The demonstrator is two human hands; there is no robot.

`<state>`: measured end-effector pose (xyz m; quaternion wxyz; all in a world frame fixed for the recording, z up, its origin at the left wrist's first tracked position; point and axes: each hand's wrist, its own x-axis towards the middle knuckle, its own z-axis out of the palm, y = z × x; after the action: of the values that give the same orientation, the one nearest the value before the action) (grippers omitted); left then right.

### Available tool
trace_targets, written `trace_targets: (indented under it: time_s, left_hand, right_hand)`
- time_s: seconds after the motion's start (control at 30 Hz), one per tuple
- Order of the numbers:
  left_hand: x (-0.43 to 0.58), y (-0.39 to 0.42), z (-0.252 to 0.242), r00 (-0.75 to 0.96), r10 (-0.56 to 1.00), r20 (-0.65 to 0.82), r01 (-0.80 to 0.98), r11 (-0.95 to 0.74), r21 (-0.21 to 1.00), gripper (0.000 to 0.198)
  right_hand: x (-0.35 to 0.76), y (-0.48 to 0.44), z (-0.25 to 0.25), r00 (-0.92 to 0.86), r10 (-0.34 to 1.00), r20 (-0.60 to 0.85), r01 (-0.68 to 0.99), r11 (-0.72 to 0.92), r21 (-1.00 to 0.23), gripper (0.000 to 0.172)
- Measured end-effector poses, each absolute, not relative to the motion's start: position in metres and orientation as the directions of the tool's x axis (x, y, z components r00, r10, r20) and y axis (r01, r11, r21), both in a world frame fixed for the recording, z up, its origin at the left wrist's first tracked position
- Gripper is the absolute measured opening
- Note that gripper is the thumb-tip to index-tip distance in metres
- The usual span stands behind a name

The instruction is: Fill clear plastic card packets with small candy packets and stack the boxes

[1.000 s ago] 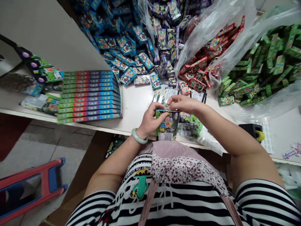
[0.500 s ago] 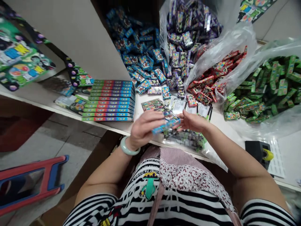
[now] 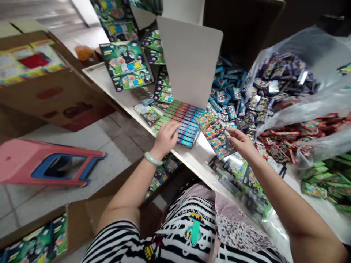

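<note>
Item in hand: one flat pack (image 3: 215, 131), printed with bright round motifs on a green and dark ground. It lies tilted over the table (image 3: 192, 157), just to the right of the row of packs and touching it at its far corner.

Right hand (image 3: 240, 142): fingers closed on the near right edge of the flat pack, thumb on top.

Left hand (image 3: 166, 137): fingers spread and released, lying flat on the row of packs (image 3: 183, 122). One pale bracelet (image 3: 153, 159) sits on the wrist.

The row consists of like packs standing on edge, spines striped blue, green and red. Roughly ten spines show; the exact count cannot be read.

One white card panel (image 3: 189, 62) stands upright directly behind the row.

Small boxes lie in four heaps to the right: blue ones (image 3: 227, 86) loose, purple ones (image 3: 282, 75) in a clear bag, red ones (image 3: 296, 140) in a clear bag, green ones (image 3: 326, 179) nearest the right edge. None is countable.

One stack of bagged green packs (image 3: 244, 175) lies under the right forearm.

On the floor: one pink stool (image 3: 30, 162) on its side, well apart from the table.
</note>
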<state>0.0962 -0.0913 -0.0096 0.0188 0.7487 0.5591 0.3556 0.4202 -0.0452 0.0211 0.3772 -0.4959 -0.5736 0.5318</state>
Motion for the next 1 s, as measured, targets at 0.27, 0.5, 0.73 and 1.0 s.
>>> trace_targets:
  time_s: [0.27, 0.5, 0.73, 1.0]
  left_hand:
    - [0.049, -0.018, -0.011, 0.267, 0.927, 0.265, 0.909, -0.333, 0.251, 0.027]
    - [0.046, -0.018, -0.016, 0.37, 0.886, 0.281, 0.858, -0.442, 0.262, 0.032]
    - [0.043, -0.011, -0.015, 0.389, 0.878, 0.278, 0.831, -0.464, 0.305, 0.035]
    - [0.012, -0.019, -0.021, 0.241, 0.923, 0.3, 0.764, -0.371, 0.528, 0.031]
  right_hand:
    - [0.372, -0.01, 0.04, -0.232, 0.956, 0.177, 0.102, 0.205, -0.973, 0.045]
    - [0.355, 0.009, 0.04, -0.269, 0.909, 0.32, 0.198, 0.377, -0.905, 0.043]
    - [0.287, 0.019, 0.034, -0.413, 0.707, 0.574, 0.333, 0.704, -0.627, 0.038]
    - [0.279, 0.018, 0.016, -0.653, 0.648, 0.392, 0.497, 0.757, -0.424, 0.048]
